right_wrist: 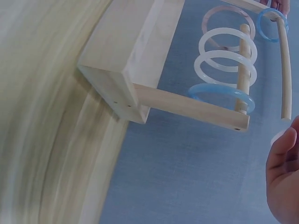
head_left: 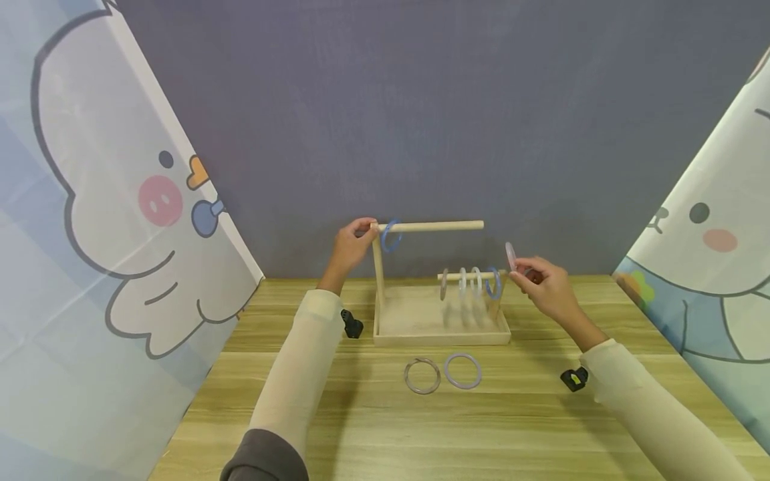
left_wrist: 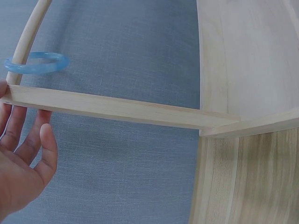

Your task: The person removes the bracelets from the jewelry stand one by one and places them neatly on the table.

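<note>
A wooden bangle stand (head_left: 442, 339) has a long upper bar (head_left: 442, 226) and a short lower bar (head_left: 451, 276). My left hand (head_left: 350, 248) grips the top of its left post, with fingertips against the wood in the left wrist view. Close to that hand, a blue bangle (left_wrist: 44, 68) hangs on the upper bar. My right hand (head_left: 549, 287) pinches a pale pinkish bangle (head_left: 510, 256) upright, right of the stand. On the lower bar hang a brownish bangle (head_left: 444, 284), two white bangles (right_wrist: 227, 56) and another blue bangle (right_wrist: 219, 89). My right fingers hide most of the held bangle in the right wrist view.
In front of the stand, a brownish bangle (head_left: 422, 376) and a lavender bangle (head_left: 462, 371) lie flat on the wood-grain table (head_left: 409, 434). Small black devices sit by each wrist. A grey cloth backdrop (head_left: 385, 120) rises behind, with printed cartoon panels at both sides.
</note>
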The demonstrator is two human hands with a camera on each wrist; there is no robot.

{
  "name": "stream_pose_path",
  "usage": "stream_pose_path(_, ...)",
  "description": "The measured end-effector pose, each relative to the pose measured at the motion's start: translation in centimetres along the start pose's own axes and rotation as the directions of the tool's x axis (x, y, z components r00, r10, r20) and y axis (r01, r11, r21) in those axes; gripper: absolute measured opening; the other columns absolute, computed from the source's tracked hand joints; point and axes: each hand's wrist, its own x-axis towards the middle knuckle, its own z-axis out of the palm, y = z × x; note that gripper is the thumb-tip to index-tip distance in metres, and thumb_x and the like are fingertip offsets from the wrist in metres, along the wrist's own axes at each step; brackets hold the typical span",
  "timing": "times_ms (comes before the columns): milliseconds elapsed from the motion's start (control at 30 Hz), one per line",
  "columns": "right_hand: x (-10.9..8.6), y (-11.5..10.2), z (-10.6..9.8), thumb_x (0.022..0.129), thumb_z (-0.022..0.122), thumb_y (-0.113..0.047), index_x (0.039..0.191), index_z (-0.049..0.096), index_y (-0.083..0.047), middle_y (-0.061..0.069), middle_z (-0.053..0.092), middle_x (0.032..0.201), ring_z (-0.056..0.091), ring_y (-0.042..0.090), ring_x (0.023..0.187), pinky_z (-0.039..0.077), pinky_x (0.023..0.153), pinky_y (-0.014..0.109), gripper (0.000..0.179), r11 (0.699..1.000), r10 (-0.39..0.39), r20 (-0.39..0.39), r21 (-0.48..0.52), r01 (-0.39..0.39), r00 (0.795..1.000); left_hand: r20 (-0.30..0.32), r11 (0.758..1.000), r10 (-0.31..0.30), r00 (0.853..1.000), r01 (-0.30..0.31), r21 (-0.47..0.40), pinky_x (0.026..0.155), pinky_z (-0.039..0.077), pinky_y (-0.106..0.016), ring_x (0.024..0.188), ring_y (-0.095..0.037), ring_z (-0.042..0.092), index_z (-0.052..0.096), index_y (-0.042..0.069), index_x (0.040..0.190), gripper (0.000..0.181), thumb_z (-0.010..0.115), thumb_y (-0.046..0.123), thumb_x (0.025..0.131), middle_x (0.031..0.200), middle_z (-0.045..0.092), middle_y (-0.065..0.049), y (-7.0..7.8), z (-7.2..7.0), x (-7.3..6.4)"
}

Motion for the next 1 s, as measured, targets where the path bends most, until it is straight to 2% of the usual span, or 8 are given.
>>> stream_pose_path(167,-1.1,1.2,-0.1,0.082,0.072,0.018,0.104,0.071,0.011,0.012,0.060,0.077,0.048,0.001,0.052,0.039,0.043,0.016,0.024,1.000,-0.010,0.045,-0.029,0.012,0.999,-0.003,1.000,0.007,1.000,-0.007,-0.029,0.094,0.057,-0.048,0.113,-0.030,0.069,0.068,0.016,0.130,0.036,0.065,0.035,0.100,0.126,0.069,-0.010,0.1,0.0,0.0)
stream_pose_path(333,-2.3,3.5,0.0,0.081,0.075,0.015,0.100,0.073,0.001,0.008,0.058,0.076,0.043,-0.002,0.055,0.036,0.045,0.017,0.023,0.996,-0.003,0.084,-0.086,0.010,0.996,-0.003,0.999,0.004,1.000,-0.004,-0.033,0.095,0.057,-0.048,0.113,-0.030,0.069,0.068,0.016,0.130,0.036,0.065,0.035,0.100,0.126,0.069,-0.011,0.1,0.0,0.0)
stream_pose_path(433,-2.8,3.7,-0.1,0.079,0.076,0.016,0.100,0.074,0.001,0.006,0.058,0.075,0.043,-0.004,0.057,0.037,0.047,0.016,0.026,0.995,-0.021,0.094,-0.095,0.030,0.995,0.000,1.000,0.001,1.000,-0.001,-0.029,0.095,0.056,-0.048,0.114,-0.029,0.068,0.067,0.016,0.131,0.036,0.064,0.035,0.101,0.127,0.069,-0.010,0.1,0.0,0.0)
stream_pose_path(667,-3.5,1.5,-0.5,0.071,0.075,0.024,0.095,0.073,0.010,0.009,0.060,0.074,0.048,-0.001,0.058,0.040,0.049,0.014,0.028,0.993,-0.114,0.128,-0.016,0.116,0.985,0.002,1.000,-0.003,1.000,0.003,-0.004,0.094,0.057,-0.047,0.114,-0.028,0.069,0.068,0.018,0.131,0.036,0.064,0.037,0.101,0.127,0.069,-0.008,0.1,0.0,0.0)
stream_pose_path(1000,-5.3,5.2,-0.1,0.073,0.078,0.019,0.100,0.077,-0.002,-0.001,0.065,0.080,0.050,0.001,0.060,0.042,0.051,0.015,0.034,0.984,-0.175,0.220,0.084,0.160,0.960,-0.002,1.000,0.005,1.000,-0.005,-0.027,0.096,0.056,-0.048,0.116,-0.029,0.068,0.069,0.016,0.129,0.035,0.065,0.035,0.100,0.125,0.069,-0.010,0.1,0.1,0.1)
